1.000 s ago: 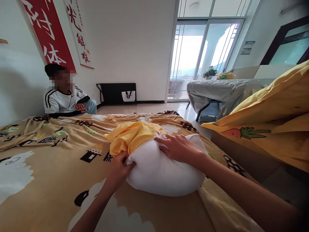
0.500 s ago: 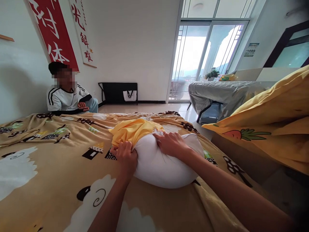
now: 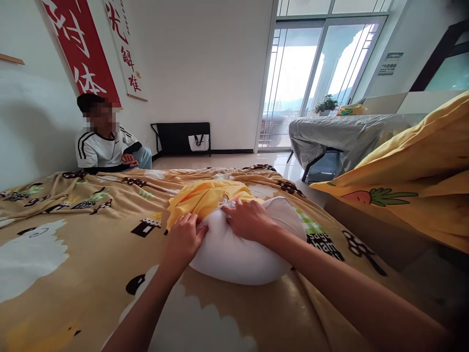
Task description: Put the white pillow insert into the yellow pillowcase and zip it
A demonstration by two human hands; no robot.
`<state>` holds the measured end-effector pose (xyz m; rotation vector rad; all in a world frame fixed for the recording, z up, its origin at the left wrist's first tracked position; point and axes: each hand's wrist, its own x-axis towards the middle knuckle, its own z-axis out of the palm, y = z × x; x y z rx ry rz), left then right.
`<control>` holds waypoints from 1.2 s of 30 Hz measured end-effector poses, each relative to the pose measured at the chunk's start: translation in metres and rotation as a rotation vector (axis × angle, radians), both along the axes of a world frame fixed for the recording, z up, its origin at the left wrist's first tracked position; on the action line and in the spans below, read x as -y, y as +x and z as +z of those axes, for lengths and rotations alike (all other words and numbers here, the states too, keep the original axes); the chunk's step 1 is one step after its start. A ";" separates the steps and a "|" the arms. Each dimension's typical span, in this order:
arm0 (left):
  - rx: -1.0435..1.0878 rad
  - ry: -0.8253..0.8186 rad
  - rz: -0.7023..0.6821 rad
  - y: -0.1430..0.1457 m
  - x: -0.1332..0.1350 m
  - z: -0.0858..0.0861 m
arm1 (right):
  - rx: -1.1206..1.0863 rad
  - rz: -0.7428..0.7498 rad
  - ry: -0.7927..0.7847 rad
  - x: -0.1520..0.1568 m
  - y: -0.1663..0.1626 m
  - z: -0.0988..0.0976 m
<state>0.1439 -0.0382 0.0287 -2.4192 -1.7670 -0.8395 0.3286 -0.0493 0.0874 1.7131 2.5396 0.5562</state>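
Seated person [image 3: 106,146] by red banner [image 3: 82,49]; covered table [image 3: 330,134] w/ plant [image 3: 325,104].

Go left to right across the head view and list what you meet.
Red banner → seated person → left hand → right hand, both gripping the yellow pillowcase over the white pillow → grey-covered table → carrot-print yellow cover.

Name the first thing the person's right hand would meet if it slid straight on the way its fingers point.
Probably the yellow pillowcase. The right hand lies on the white pillow, with its fingers at the edge of the bunched cover. Depth beyond that is unclear.
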 end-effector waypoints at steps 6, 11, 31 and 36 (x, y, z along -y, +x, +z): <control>0.127 -0.030 0.030 0.010 -0.010 -0.014 | 0.045 0.057 -0.053 -0.001 -0.012 -0.002; 0.243 0.066 0.092 0.018 -0.012 -0.009 | 0.041 0.087 -0.029 0.005 -0.015 -0.010; 0.052 0.240 -0.066 0.027 0.015 -0.016 | -0.080 0.179 -0.080 0.022 -0.012 -0.019; 0.282 0.303 -0.197 0.022 0.016 -0.026 | -0.082 0.154 0.025 0.033 -0.009 -0.023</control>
